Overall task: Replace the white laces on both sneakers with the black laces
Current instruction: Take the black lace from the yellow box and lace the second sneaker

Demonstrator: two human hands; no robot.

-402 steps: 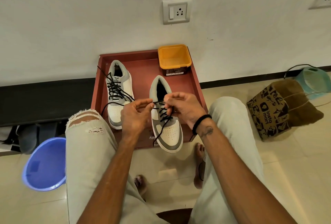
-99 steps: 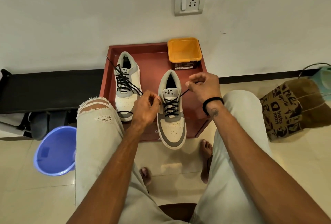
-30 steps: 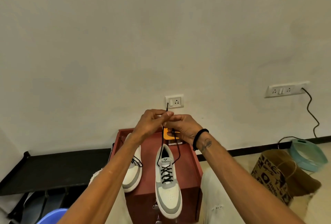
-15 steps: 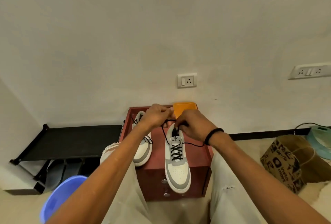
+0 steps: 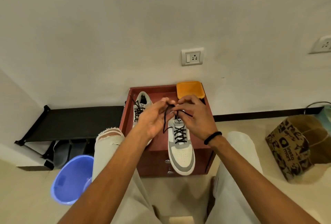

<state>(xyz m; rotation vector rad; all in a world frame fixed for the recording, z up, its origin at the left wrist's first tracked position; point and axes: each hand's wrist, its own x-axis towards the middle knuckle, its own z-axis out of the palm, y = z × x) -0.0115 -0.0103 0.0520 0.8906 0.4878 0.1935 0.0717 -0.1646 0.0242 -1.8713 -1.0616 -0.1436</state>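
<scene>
Two white and grey sneakers stand on a dark red cabinet [image 5: 207, 109]. The right sneaker [image 5: 181, 152] is laced with a black lace [image 5: 180, 135]; its toe hangs over the cabinet's front edge. Above its tongue my left hand [image 5: 155, 116] and my right hand [image 5: 194, 114] each pinch an end of that black lace, fingertips close together. One loose end hangs down by my left palm. The left sneaker [image 5: 140, 105], also with a black lace, is partly hidden behind my left hand. No white laces show.
An orange-lidded box [image 5: 190, 89] sits at the cabinet's back right corner against the wall. A blue bucket [image 5: 71, 179] stands on the floor at left, below a black low rack [image 5: 75, 121]. A brown paper bag [image 5: 295, 145] is at right. My knees flank the cabinet.
My hands have come down from the raised pull of one second ago and stay close together over the right sneaker's tongue, working the lace ends. The camera has tilted downward.
</scene>
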